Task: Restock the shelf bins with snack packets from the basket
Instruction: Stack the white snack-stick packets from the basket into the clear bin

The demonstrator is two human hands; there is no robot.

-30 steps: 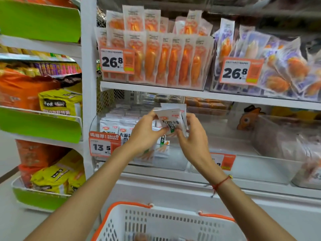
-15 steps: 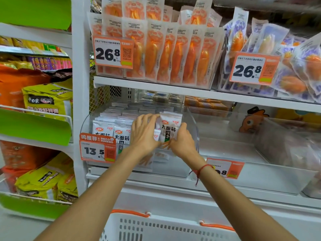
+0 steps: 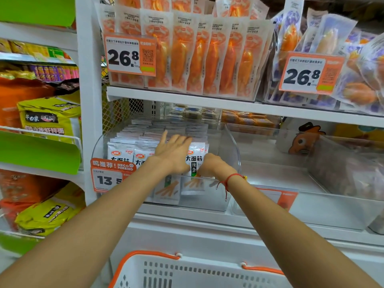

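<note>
A clear plastic bin (image 3: 230,142) is seen at the left end of the middle shelf (image 3: 207,217), close to the white shelf post (image 3: 89,100). The bin is packed with rows of white snack packets (image 3: 122,151). Each packet is marked with a small red logo near the top, big black letters under it, and a picture of orange sticks near the bottom. The packets are stood upright, one row behind the other, from the front wall of the bin to the back.

The left hand (image 3: 173,153) is laid flat over the tops of the front packets, with its fingers straight and spread; nothing is gripped by it. The right hand (image 3: 212,166) is placed at the front right corner of the bin, just beside one front packet (image 3: 194,161). Its fingers are curled downward behind the bin's front wall, but whether the packet is pinched cannot be told. A red string bracelet (image 3: 230,179) is worn on the right wrist.

An orange price tag (image 3: 110,175) marked 13 is clipped to the front left corner of the bin. A white basket (image 3: 187,271) with orange handles is seen at the bottom edge, below the shelf. On the top shelf, long orange packets (image 3: 197,55) are lined up behind a tag marked 26.8 (image 3: 129,55).
</note>
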